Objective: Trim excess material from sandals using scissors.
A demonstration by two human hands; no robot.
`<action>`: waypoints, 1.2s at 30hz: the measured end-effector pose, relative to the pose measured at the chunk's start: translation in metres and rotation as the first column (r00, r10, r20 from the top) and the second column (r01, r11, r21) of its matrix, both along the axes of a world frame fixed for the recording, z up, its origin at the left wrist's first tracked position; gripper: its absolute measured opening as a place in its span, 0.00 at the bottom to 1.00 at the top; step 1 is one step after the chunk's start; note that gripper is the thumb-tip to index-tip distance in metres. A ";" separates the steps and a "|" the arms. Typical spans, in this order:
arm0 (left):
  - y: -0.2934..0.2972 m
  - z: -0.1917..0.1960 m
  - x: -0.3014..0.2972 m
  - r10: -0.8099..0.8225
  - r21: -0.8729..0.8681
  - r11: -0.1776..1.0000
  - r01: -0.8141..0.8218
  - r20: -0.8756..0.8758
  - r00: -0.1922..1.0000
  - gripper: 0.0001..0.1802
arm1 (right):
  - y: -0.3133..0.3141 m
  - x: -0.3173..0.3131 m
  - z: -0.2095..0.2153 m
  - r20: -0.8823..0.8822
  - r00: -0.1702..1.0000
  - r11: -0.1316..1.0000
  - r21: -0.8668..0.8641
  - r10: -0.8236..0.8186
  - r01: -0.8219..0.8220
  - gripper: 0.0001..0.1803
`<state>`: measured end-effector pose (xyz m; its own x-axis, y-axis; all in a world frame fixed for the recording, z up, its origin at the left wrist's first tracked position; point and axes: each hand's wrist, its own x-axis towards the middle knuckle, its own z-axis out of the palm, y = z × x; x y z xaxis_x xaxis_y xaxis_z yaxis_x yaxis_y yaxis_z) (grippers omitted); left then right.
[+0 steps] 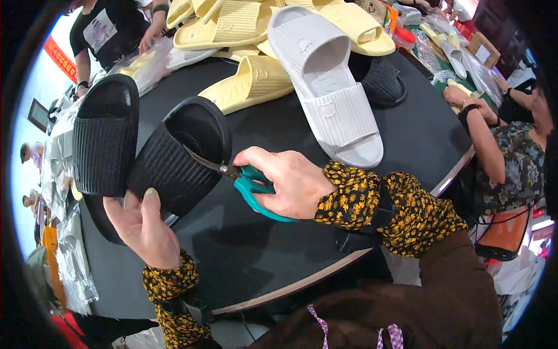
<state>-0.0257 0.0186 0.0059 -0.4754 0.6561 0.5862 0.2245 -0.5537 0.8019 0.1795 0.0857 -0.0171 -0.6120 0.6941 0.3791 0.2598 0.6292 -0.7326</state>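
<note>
My left hand (145,230) is closed on the toe end of a black ribbed slide sandal (177,166), thumb on top. The sandal tilts over the table. In my right hand (290,183) is a pair of scissors (256,195) with teal handles and dark blades. The blade tips touch or lie just over the strap's edge by the foot opening; whether they cut anything cannot be made out. A second black slide (106,136) lies against the first on the left. Part of another dark sole shows beneath them.
Grey slides (340,110) lie at the table's middle, beside a pile of yellow slides (232,26). Another black slide (385,84) sits behind the grey ones. Clear plastic bags (72,250) line the left edge. Co-workers (508,145) stand or sit around the black table (261,256).
</note>
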 end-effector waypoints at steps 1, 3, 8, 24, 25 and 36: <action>0.001 -0.001 0.000 -0.006 -0.012 1.000 0.006 -0.008 1.000 0.32 | 0.001 0.001 -0.001 -0.013 1.000 1.000 0.023 0.000 0.000 0.21; 0.001 0.000 0.003 -0.001 -0.019 1.000 0.001 -0.009 1.000 0.32 | 0.001 0.000 -0.004 -0.035 0.999 0.999 0.032 -0.003 0.004 0.21; -0.001 -0.002 0.001 0.008 -0.042 0.999 -0.009 -0.021 1.000 0.32 | 0.000 0.000 0.008 0.010 1.000 0.997 -0.073 0.003 -0.002 0.22; 0.001 -0.001 0.014 -0.030 -0.031 0.999 0.029 -0.016 0.999 0.29 | 0.000 0.000 0.003 0.000 1.000 0.999 -0.039 -0.025 0.025 0.22; 0.002 -0.001 0.015 -0.028 -0.016 0.999 0.028 -0.010 1.000 0.30 | 0.000 0.000 0.002 -0.008 0.999 0.999 -0.020 -0.032 0.032 0.23; 0.000 -0.007 0.007 -0.019 -0.076 0.997 0.015 -0.052 0.998 0.32 | 0.001 0.000 0.005 -0.046 0.997 0.998 -0.032 -0.059 0.057 0.21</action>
